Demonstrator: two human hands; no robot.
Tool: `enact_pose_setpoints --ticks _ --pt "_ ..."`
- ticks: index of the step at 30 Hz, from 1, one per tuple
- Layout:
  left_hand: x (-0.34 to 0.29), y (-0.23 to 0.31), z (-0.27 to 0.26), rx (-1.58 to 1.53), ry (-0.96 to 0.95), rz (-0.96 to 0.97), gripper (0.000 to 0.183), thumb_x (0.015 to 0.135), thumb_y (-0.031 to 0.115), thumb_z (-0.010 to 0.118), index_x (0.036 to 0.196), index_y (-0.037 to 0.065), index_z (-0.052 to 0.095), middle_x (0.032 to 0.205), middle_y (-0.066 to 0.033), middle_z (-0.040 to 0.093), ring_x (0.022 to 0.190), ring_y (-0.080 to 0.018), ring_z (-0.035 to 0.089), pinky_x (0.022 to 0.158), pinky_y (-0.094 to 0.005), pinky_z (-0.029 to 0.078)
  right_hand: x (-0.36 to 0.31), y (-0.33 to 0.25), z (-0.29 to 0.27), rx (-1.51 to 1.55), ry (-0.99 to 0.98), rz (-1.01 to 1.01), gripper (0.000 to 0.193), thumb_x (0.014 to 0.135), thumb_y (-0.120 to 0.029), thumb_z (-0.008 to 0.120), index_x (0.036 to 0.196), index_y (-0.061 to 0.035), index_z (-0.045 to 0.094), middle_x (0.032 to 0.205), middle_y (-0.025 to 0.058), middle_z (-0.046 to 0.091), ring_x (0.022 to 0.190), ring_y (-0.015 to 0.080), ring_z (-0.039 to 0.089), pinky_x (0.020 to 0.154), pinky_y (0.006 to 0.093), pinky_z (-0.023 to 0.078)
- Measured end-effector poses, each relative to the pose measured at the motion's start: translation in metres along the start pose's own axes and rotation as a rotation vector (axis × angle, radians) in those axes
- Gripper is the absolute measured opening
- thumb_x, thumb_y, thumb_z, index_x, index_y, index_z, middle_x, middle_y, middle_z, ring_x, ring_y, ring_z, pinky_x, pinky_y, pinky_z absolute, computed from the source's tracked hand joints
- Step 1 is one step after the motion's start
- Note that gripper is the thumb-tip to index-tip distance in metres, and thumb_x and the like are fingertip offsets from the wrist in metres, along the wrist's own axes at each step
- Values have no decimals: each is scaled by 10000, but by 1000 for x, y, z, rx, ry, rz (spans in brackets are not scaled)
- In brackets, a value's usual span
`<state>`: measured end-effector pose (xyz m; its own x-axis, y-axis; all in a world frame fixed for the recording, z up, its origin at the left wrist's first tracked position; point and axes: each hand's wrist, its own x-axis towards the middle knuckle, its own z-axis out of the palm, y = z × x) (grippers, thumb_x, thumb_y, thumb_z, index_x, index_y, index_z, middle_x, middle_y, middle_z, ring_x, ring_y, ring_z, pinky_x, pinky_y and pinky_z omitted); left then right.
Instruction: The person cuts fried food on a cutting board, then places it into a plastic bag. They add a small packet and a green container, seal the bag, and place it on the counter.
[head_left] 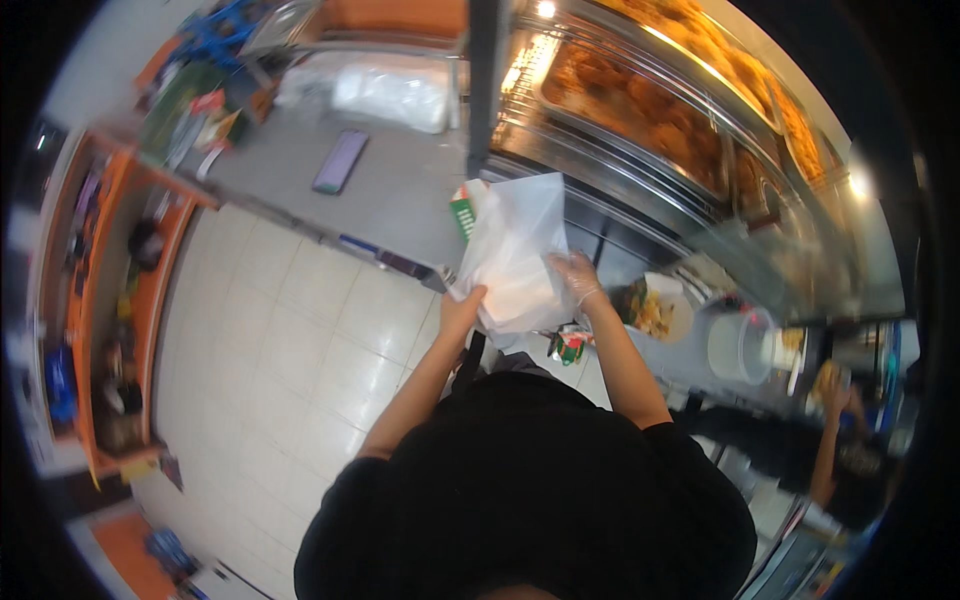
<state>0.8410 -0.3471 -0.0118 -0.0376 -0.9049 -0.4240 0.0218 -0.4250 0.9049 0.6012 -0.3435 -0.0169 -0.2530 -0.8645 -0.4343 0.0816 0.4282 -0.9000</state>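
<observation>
Between my hands, in front of my body, is a thin, translucent white bag [520, 245]. My left hand [462, 312] is closed on its lower left edge, with the thumb lying over the front. My right hand [575, 278], in a clear disposable glove, pinches the bag's right side. What the bag contains, if anything, cannot be made out. Behind its upper left edge shows part of a green and white printed carton [463, 212], the rest of it hidden by the bag.
A purple phone [341, 161] and clear plastic packets [390, 92] lie on the grey counter [270, 165]. Lit trays of fried food [630, 110] fill the display case ahead right. A clear round tub [740, 343] stands right; beyond it a co-worker's hands [838, 395] hold something. Orange shelves [150, 320] line the left.
</observation>
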Motion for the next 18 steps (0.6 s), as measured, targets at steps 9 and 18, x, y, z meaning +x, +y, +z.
enact_pose_setpoints --ticks 9,18 --pt "-91 53 42 -11 -396 31 480 831 131 637 1238 -66 475 1083 -130 598 948 -209 580 814 -300 462 -182 -9 -73 -261 397 -328 347 895 -308 582 1067 -8 604 910 104 652 820 202 597 782 359 479" --pt "-177 47 191 111 -822 -59 499 856 118 619 1278 -70 429 1171 -157 549 1027 -221 552 881 -309 441 -345 62 -301 392 1268 -415 339 902 -379 583 1017 -62 543 889 39 590 795 115 576 701 254 458"
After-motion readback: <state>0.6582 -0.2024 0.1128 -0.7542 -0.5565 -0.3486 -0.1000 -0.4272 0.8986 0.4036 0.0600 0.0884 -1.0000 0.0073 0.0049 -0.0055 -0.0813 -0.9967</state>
